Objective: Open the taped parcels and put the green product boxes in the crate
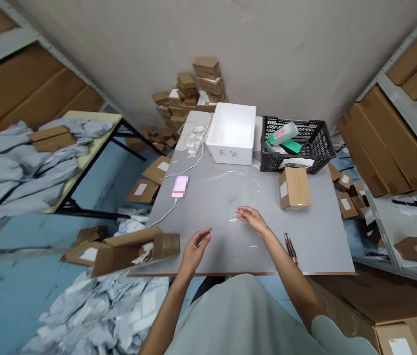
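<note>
My left hand (196,247) hovers over the front part of the grey table (208,202), fingers stretched and holding nothing. To its right and a little farther in, my right hand (251,218) is also bare, its fingers apart. An opened cardboard box (119,256) lies at the front left corner, near my left hand, with crumpled paper inside. A taped cardboard box (295,189) stands to the right, beyond my right hand. A red and black utility knife (290,248) rests beside my right forearm.
At the back stand a white foam box (229,154) and a black plastic crate (306,165) holding green and pink packages. A phone (180,186) on a cable and a power strip (193,146) lie on the left. Grey bags (108,310) cover the floor; shelves with cartons flank both sides.
</note>
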Motion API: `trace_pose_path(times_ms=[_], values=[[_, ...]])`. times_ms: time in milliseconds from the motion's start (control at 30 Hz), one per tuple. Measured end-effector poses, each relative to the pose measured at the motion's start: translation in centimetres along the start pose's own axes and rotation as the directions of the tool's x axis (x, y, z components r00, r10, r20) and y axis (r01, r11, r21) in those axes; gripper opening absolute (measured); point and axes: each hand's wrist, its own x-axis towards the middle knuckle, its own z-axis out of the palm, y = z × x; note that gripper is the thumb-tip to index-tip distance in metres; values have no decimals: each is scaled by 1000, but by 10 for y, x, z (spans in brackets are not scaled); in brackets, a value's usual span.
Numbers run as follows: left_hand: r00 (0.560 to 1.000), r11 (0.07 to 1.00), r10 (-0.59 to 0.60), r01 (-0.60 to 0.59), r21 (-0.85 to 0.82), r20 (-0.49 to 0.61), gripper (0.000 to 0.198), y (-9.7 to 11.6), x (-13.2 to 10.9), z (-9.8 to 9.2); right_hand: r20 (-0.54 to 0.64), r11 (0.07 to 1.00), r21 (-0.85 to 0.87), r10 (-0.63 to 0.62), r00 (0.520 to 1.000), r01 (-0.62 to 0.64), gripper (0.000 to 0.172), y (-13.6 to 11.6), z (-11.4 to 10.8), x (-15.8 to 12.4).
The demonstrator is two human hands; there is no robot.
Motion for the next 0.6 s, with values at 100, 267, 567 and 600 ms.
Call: trace_pose_path(times_ms=[100, 267, 567, 600], values=[[995, 997, -18, 10, -77, -100, 77, -13, -26, -41, 81, 996, -84, 34, 996, -27, 41, 10, 39, -2], [968, 986, -29, -13, -165, -249, 77, -35, -50, -108, 198, 978, -209, 52, 979, -10, 43, 38, 102, -13], [875, 960, -36, -104, -260, -483, 51, -116, -60, -247, 209, 882, -470, 155, 966, -39, 48, 112, 225, -27], [854, 959, -53, -101, -265, -517, 49, -126, -57, -262, 184, 861, -507, 153, 971, -39, 51, 121, 237, -26]])
